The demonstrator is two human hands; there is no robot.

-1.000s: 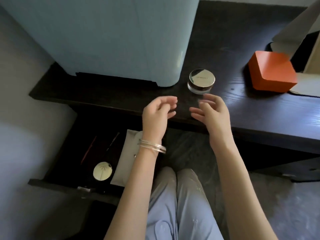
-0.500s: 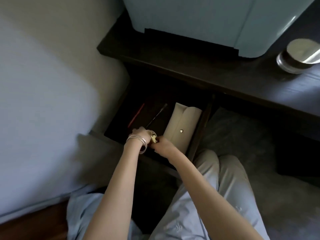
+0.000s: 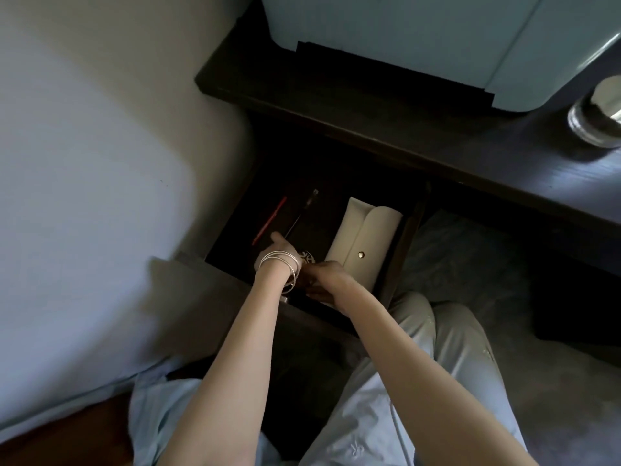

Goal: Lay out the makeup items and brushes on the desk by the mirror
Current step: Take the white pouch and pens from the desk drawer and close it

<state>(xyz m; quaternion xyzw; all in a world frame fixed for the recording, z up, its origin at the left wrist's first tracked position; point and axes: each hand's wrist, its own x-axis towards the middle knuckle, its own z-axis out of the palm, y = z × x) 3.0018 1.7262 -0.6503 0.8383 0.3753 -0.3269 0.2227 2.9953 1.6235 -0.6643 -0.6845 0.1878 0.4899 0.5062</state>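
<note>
Both hands are reaching into the open drawer (image 3: 235, 210). The left hand (image 3: 280, 252) and right hand (image 3: 327, 274) are meeting over the round compact (image 3: 307, 256) at the drawer's front, apparently pinching it, though the fingers are hiding in shadow. The cream pouch (image 3: 364, 240) is lying in the drawer's right side, the red pencil (image 3: 268, 220) and dark brush (image 3: 300, 213) toward its left.

Dim, soft daylight on wall (image 3: 84, 163); drawer (image 3: 302, 210) in deep shadow

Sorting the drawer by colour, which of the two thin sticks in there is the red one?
The red pencil, the leftmost one; the dark brush lies just right of it.
</note>
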